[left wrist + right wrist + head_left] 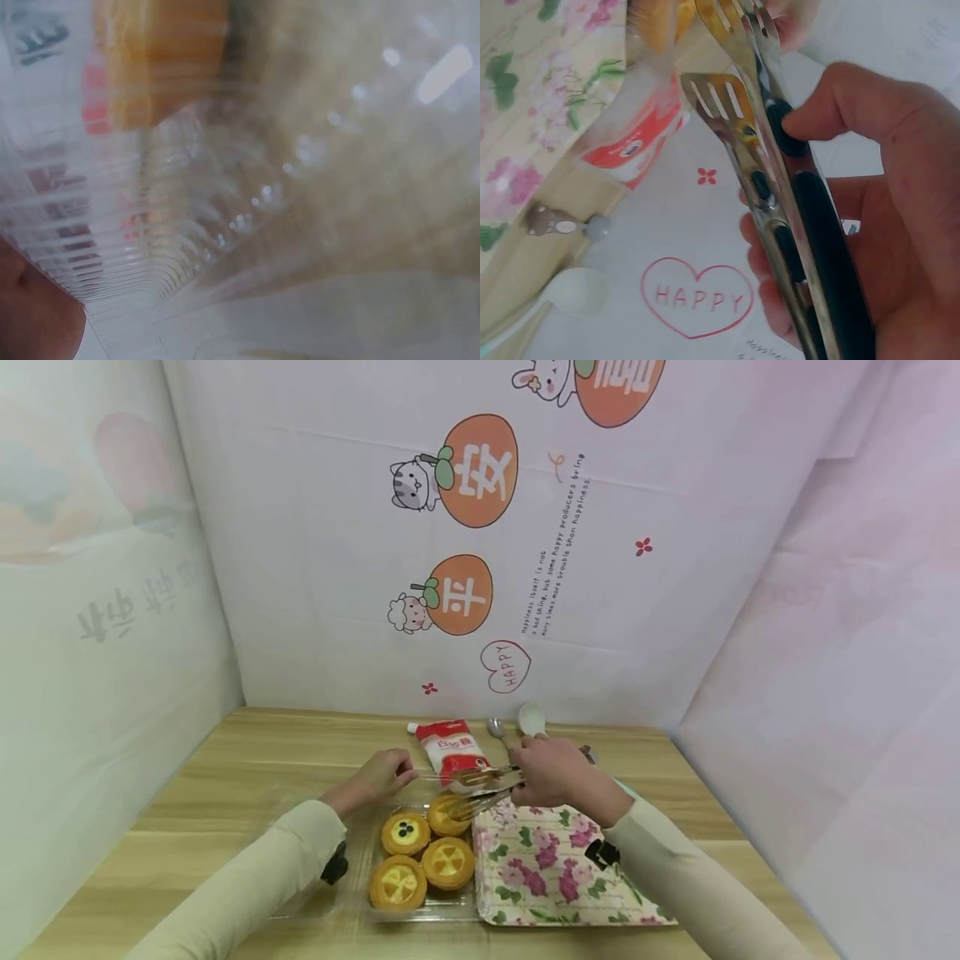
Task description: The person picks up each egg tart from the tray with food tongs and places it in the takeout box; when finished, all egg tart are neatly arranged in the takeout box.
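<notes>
In the head view my left hand (381, 777) has its fingers curled at the far edge of a clear plastic container (438, 914), pinching the plastic there. The left wrist view looks through its ribbed wall (180, 262). Several egg tarts sit inside, among them one with dark berries (406, 832) and one with a yellow pattern on top (448, 862). My right hand (551, 772) grips metal tongs (791, 169) with slotted heads and dark green pads. The tong heads are parted and overlap the far right tart (448, 815) in the head view.
A floral tray (570, 877) lies right of the container. Behind stand a red and white sugar bag (453, 747), a metal spoon (496, 728) and a white ladle-shaped spoon (532, 720). A printed white cloth (337, 610) hangs at the back of the wooden table (180, 827).
</notes>
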A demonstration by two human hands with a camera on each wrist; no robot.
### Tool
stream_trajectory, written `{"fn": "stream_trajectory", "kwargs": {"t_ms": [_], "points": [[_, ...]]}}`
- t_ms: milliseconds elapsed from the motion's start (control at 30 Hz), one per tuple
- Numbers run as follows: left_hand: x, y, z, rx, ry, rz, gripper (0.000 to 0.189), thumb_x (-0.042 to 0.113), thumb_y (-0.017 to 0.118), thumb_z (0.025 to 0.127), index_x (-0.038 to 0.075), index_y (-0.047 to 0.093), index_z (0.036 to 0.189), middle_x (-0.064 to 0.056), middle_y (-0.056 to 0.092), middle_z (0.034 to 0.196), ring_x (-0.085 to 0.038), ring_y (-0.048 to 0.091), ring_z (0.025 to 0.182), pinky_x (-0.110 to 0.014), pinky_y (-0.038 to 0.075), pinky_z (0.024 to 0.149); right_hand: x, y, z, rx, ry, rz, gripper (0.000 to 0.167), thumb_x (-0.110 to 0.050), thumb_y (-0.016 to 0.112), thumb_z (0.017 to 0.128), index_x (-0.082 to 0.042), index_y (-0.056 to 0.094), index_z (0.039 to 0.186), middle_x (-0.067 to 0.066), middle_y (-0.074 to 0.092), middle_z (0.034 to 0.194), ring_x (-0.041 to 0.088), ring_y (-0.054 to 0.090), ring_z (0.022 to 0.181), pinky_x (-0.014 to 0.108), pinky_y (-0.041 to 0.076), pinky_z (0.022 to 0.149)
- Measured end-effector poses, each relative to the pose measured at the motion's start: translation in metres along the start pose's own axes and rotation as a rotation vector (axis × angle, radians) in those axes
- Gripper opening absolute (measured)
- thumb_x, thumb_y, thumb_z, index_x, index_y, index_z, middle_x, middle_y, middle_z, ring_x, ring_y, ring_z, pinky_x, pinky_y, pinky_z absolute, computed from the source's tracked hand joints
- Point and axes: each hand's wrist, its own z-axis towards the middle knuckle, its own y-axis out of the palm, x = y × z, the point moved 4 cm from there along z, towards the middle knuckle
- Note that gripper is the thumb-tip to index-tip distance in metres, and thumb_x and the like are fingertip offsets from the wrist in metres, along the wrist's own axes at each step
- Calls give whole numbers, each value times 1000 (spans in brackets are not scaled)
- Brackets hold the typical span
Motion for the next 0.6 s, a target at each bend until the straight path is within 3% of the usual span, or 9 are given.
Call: {"fn": "stream_trajectory", "kwargs": {"t_ms": [133, 367, 500, 600], "points": [[-2, 1, 0, -7, -12, 8, 16, 9, 67, 92, 6, 58, 78, 0, 53, 72, -10, 48, 64, -23, 44, 59, 3, 6, -3, 24, 17, -30, 46, -34, 67, 81, -14, 66, 122, 4, 58, 91, 19, 48, 75, 35, 39, 55], [-6, 4, 0, -4, 14, 19, 18, 9, 66, 93, 7, 58, 77, 1, 53, 71, -8, 47, 63, -23, 43, 58, -7, 16, -5, 108, -46, -70, 19, -29, 65, 80, -16, 65, 94, 2, 56, 92, 19, 49, 81, 34, 40, 60], [-4, 4, 1, 3, 16, 26, 18, 9, 66, 92, 7, 57, 77, 1, 52, 70, -9, 47, 63, -23, 42, 57, -11, 15, -6, 108, -53, -98, 22, -31, 65, 80, -16, 65, 96, 2, 56, 94, 19, 50, 85, 33, 41, 62], [-3, 4, 1, -8, 0, 30, 18, 10, 66, 93, 7, 57, 77, 1, 52, 71, -9, 47, 64, -23, 43, 58, -3, 11, -9, 98, -11, -28, 31, -29, 65, 79, -14, 67, 106, 2, 55, 93, 17, 47, 79, 32, 39, 60]]}}
